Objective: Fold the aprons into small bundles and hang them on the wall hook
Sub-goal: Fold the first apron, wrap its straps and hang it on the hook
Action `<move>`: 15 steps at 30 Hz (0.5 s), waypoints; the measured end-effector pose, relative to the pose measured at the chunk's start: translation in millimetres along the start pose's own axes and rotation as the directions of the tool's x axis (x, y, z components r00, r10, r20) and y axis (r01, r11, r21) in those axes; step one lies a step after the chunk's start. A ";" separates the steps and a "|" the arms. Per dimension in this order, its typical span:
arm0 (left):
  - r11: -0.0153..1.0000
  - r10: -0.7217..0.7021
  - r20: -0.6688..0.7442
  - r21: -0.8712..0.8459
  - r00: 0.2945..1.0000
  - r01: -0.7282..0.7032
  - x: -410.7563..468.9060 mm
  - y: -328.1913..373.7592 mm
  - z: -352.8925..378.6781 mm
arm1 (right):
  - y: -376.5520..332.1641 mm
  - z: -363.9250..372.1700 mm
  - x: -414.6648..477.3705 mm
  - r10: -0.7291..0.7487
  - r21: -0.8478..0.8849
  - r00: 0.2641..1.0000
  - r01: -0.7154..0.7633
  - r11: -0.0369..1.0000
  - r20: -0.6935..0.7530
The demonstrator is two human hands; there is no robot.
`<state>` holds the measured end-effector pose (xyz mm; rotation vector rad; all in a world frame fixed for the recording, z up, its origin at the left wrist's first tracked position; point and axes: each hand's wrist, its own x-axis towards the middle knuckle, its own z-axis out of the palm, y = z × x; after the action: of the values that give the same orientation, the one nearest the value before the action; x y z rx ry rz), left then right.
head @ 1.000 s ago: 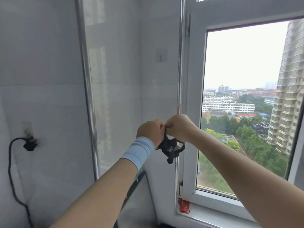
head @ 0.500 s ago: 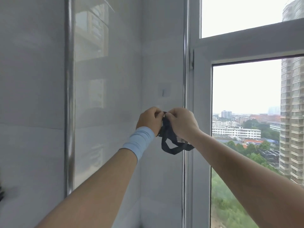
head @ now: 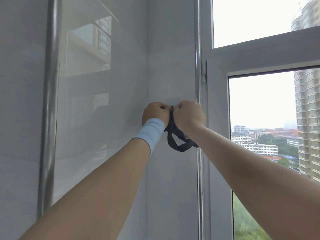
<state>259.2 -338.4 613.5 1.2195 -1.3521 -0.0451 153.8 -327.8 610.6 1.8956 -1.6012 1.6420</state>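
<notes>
Our left hand (head: 155, 113) and right hand (head: 189, 115) both pinch the black apron strap (head: 180, 146), knuckles touching, up at the white wall (head: 169, 75) just beside the window frame (head: 216, 118), loop hanging below our wrists.

The black apron strap (head: 172, 128) is hanging as a limp, twisted loop of flat dark ribbon just in front of the white wall, its upper end being pinched between the left hand (head: 155, 113) and right hand (head: 189, 116).
</notes>
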 end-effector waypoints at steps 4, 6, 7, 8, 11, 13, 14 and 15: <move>0.996 -0.092 0.132 -0.001 0.987 0.093 11.2 0.8 -1.2 | -4.2 -3.8 11.3 0.118 0.013 0.987 -0.120 0.993 0.114; 0.995 -0.090 0.176 -0.023 0.980 0.095 7.8 -7.6 -2.3 | -5.2 -4.8 12.7 0.140 -0.009 0.977 -0.141 0.990 0.161; 0.995 -0.081 0.195 -0.046 0.977 0.091 2.3 -12.4 -2.9 | -3.8 -4.4 12.1 0.143 -0.019 0.972 -0.142 0.990 0.185; 0.993 -0.076 0.207 -0.070 0.975 0.092 -3.7 -18.0 -5.3 | -3.9 -3.9 9.5 0.145 -0.029 0.967 -0.142 0.989 0.209; 0.973 -0.065 0.212 -0.203 0.975 0.109 -17.5 -31.9 -4.6 | 5.1 -5.8 5.8 0.129 -0.073 0.946 -0.112 0.991 0.297; 0.919 -0.083 0.286 -0.348 0.955 0.184 -26.3 -35.3 -7.7 | 10.6 -15.7 1.7 0.078 -0.023 0.927 -0.075 0.997 0.367; 0.895 -0.098 0.322 -0.385 0.942 0.224 -29.6 -36.5 -10.0 | 13.3 -23.0 -1.8 0.032 0.043 0.917 -0.053 0.998 0.398; 0.885 -0.117 0.335 -0.392 0.935 0.252 -32.7 -37.4 -13.2 | 16.0 -30.1 -6.6 -0.019 0.094 0.909 -0.023 0.995 0.417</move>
<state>281.0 -325.5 568.9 0.9814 -1.3851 -0.6631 124.3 -309.5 609.1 2.4276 -1.6887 1.3992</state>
